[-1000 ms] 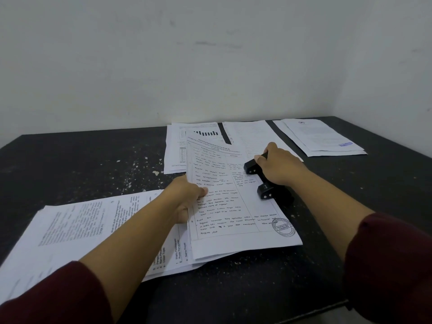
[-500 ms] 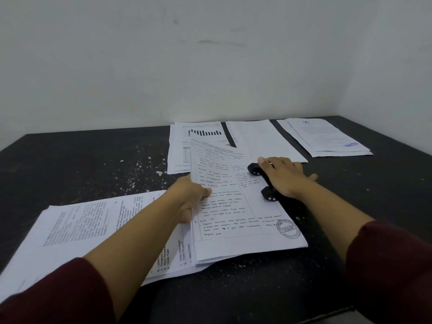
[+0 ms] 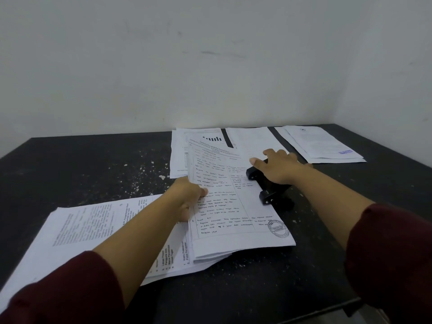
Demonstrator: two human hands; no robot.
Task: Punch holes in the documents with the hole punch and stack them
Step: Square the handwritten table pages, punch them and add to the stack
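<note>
A: Where is the handwritten document held?
B: Near the middle of the surface, pinched by the left hand.
A: And the hole punch?
B: It is pressed by the flat right hand, at the document's right edge.

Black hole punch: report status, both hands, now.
Right hand flat on black hole punch, pressing. Left hand grips handwritten white document sheaf, edge in punch. Nothing in the way.

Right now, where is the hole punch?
In the head view, the hole punch sits right of centre on the black table, under the right hand, at the right edge of the handwritten sheets.
</note>
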